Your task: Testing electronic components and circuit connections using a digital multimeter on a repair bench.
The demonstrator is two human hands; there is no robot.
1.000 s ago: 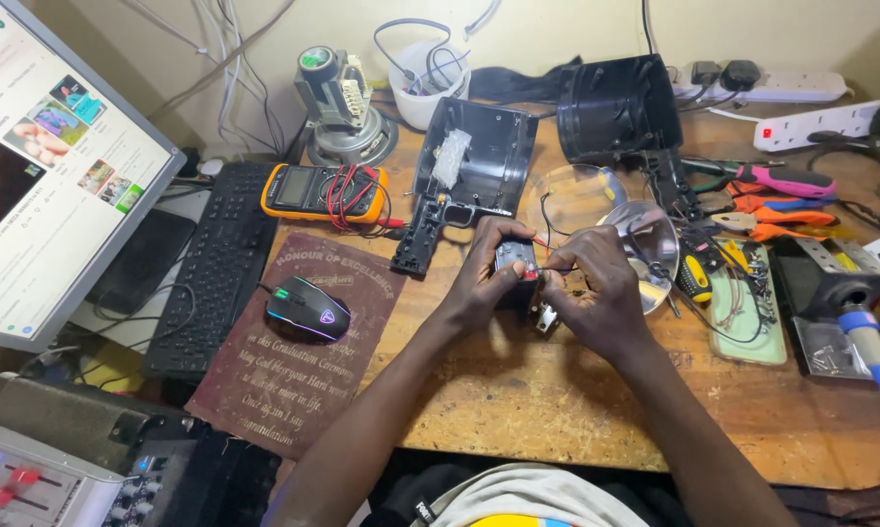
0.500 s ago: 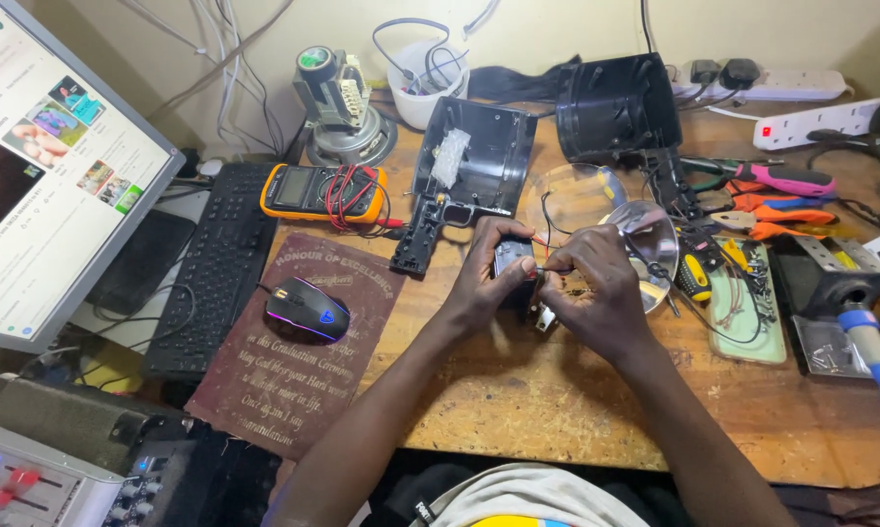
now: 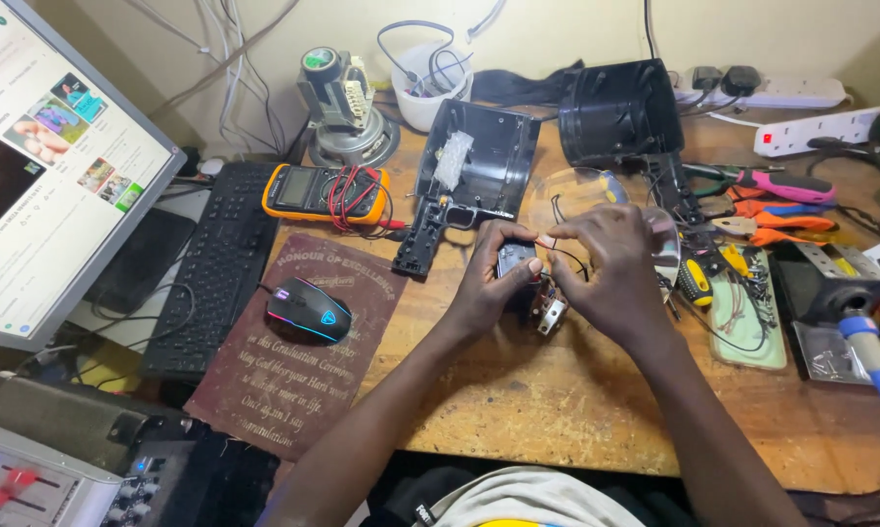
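A white cup (image 3: pixel 422 93) stands at the back of the wooden table (image 3: pixel 576 400), behind the open black casing half (image 3: pixel 479 161), and holds a bundle of dark wires that loop over its rim. That casing half lies open side up with a crumpled piece of clear plastic inside it. A second black housing (image 3: pixel 620 112) sits just right of it.

In front of the casing half, the left hand (image 3: pixel 489 283) is wrapped around a small black part (image 3: pixel 515 263), fingers curled over its top. The right hand (image 3: pixel 611 273) pinches a thin wire (image 3: pixel 557 249) between thumb and forefinger, just right of the part. A small metal bracket (image 3: pixel 553 314) hangs beneath the part.

Compared with the earlier frames, both hands remain in front of the casing half; the right fingertips have shifted slightly along the wire, and nothing else on the table has moved.
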